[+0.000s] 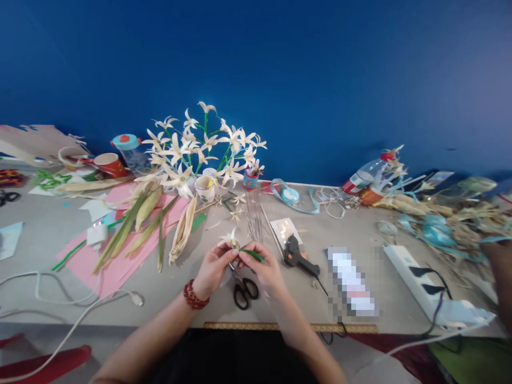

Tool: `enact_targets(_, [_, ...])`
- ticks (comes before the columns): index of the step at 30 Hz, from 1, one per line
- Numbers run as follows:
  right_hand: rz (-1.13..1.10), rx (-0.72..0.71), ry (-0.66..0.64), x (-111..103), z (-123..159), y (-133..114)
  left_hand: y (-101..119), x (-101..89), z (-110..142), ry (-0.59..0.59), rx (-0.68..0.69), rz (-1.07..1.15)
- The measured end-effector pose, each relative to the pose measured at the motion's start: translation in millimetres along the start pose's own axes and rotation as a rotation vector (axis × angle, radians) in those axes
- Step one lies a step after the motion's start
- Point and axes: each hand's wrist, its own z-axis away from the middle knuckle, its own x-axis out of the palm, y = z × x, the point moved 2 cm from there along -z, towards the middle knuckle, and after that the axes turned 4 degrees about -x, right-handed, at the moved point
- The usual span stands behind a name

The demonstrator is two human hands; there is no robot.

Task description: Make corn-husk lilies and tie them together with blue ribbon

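Note:
Near the table's front, my left hand (215, 266) pinches a small white flower (229, 238) made of pale husk-like petals. My right hand (261, 265) is closed on a green strip (254, 255) at the flower's base; the fingertips of both hands meet there and hide the join. Just below my hands lie scissors (245, 292) with black handles, their blades partly covered by my fingers. Beyond my hands, many similar white flowers (178, 152) on green stems stand in a cup (205, 189). A few loose flowers (237, 214) lie on the table between.
On the right are a black glue gun (298, 256), a blurred-out rectangular object (352, 282) and a white power strip (412, 282). Corn husks (148, 208) lie on pink paper (80, 261) at left, near a white cable (76, 330). A wooden ruler (292, 327) follows the front edge.

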Motion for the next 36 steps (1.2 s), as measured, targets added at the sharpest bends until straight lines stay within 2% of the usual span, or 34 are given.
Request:
enact_targets(5, [-0.153, 0.17, -0.025, 1, 0, 0, 2, -1.6, 3, -0.02, -0.029, -0.041])
enact_targets(7, [-0.134, 0.164, -0.05, 2, 1, 0, 1, -2.8, 2, -0.008, -0.036, -0.049])
enact_targets(9, [-0.005, 0.021, -0.019, 1, 1, 0, -1, -4.3, 0, 0.035, -0.008, -0.04])
enact_targets(14, [0.63, -0.558, 0.075, -2, 6, -6, -8, -8.2, -6, 0.176, 0.062, -0.025])
enact_targets(16, [0.795, -0.679, 0.053, -2, 8, -7, -11, -8.7, -6, 0.184, 0.049, -0.028])
enact_targets(18, [0.892, -0.715, 0.029, -2, 8, -6, -12, -9.0, -5, 0.196, 0.038, -0.036])
enact_targets(23, [0.972, -0.702, -0.014, -2, 7, -3, -11, -9.2, -3, 0.224, 0.052, -0.108])
enact_targets(27, [0.836, -0.655, -0.006, -3, 6, -1, -9, -9.4, -2, 0.235, 0.099, -0.174])
enact_targets(29, [0.684, -0.57, 0.029, -4, 4, 0, -9, -9.2, -2, 0.225, 0.099, -0.177])
enact_targets(33, [0.303, -0.3, 0.081, -5, -2, 3, -8, -7.6, -1, 0.185, 0.092, -0.167])
enact_targets(36, [0.079, -0.093, 0.067, -5, -4, 4, -5, -6.1, 0, 0.148, 0.116, -0.201])
